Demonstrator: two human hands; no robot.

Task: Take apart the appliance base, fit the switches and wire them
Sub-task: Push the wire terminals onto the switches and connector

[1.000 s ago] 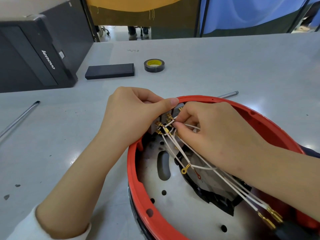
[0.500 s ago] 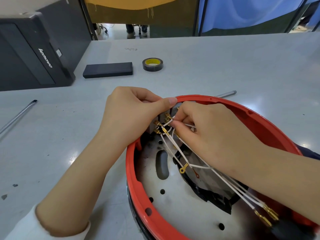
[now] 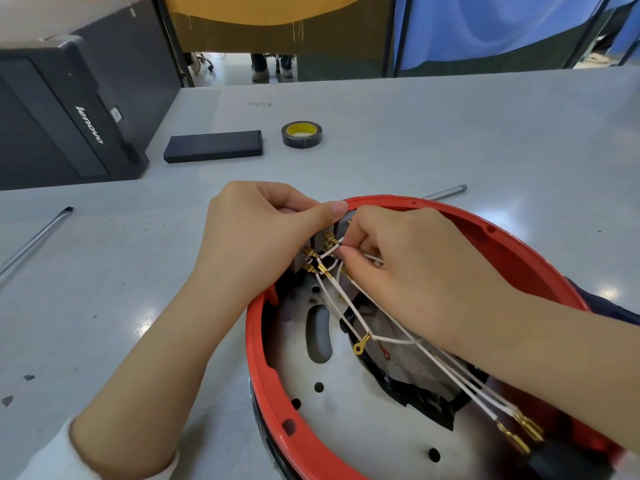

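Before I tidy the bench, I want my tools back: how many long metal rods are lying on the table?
2. One rod lies at the left edge of the table; the other rod pokes out behind the red base, mostly hidden by it. More could be hidden.

Bare forearms; white sleeve cuff (image 3: 114, 469) at left wrist; dark navy sleeve (image 3: 620, 313) at right arm.

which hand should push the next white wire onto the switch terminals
Probably the right hand: its fingertips already pinch a white wire right at the gold terminals. The left hand grips the switch block at the red base rim, bracing it.
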